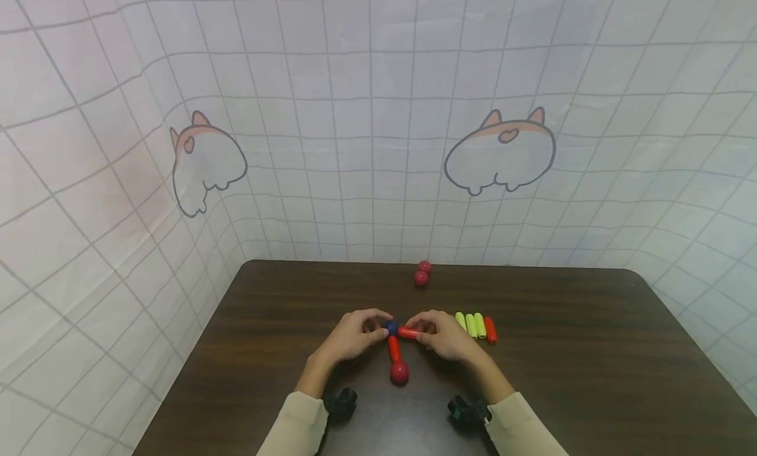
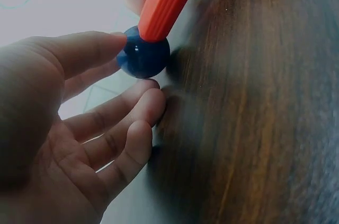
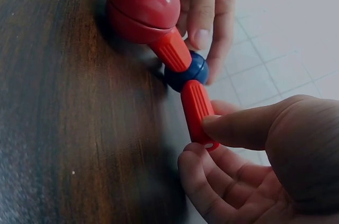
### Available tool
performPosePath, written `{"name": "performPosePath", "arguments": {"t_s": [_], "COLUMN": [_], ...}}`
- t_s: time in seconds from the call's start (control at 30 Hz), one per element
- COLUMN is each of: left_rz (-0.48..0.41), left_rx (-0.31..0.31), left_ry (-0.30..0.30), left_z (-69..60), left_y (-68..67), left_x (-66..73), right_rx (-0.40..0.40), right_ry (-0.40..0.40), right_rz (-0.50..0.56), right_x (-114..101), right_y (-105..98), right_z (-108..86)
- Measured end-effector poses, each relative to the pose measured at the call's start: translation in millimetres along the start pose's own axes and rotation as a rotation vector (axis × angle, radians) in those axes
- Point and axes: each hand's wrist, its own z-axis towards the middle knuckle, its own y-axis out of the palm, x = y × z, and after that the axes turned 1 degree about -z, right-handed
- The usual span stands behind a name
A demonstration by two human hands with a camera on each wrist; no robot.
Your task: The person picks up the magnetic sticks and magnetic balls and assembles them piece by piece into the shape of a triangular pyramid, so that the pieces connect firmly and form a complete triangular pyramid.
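A blue ball (image 1: 391, 327) is pinched between the thumb and fingers of my left hand (image 1: 357, 336). From it a red rod (image 1: 394, 349) runs toward the near side and ends at a larger dark red ball (image 1: 399, 372). My right hand (image 1: 442, 335) pinches a second red rod (image 3: 197, 110) between thumb and fingers. In the right wrist view that rod's far end meets the blue ball (image 3: 186, 71), on a different side from the first rod. The left wrist view shows the blue ball (image 2: 143, 53) at the left thumb tip, with a red rod touching it.
Beside my right hand lie several yellow-green rods (image 1: 470, 325) in a row, with another red rod (image 1: 490, 330) at their right end. Two dark red balls (image 1: 421, 278) sit near the far edge of the dark wooden table (image 1: 568, 364). A grid-patterned cloth (image 1: 367, 127) hangs behind.
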Motion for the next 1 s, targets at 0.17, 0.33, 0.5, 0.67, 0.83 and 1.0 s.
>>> {"name": "performPosePath", "arguments": {"t_s": [0.17, 0.33, 0.5, 0.67, 0.83, 1.0], "left_rz": [0.02, 0.032, 0.036, 0.042, 0.05, 0.047], "left_rx": [-0.004, -0.004, -0.006, 0.002, 0.01, 0.011], "left_ry": [-0.013, -0.011, -0.008, -0.008, -0.007, -0.01], "left_z": [-3.4, -3.1, -0.6, 0.8, 1.4, 1.9], "left_y": [-0.4, 0.3, 2.4, 3.0, 2.7, 1.9], "left_x": [-1.7, -3.0, -2.4, -0.1, 1.5, 2.4], "right_rx": [-0.024, -0.023, -0.035, -0.048, -0.057, -0.071], "right_ry": [-0.059, -0.064, -0.022, -0.004, -0.008, -0.02], "right_rz": [-0.024, -0.034, -0.012, 0.009, 0.024, 0.022], "right_x": [-1.1, -1.0, -1.3, -2.1, -1.7, -0.4], "right_y": [1.7, 1.4, -0.4, -1.7, -3.1, -5.4], "right_z": [-0.4, 0.0, -1.8, -2.7, -2.6, -2.0]}}
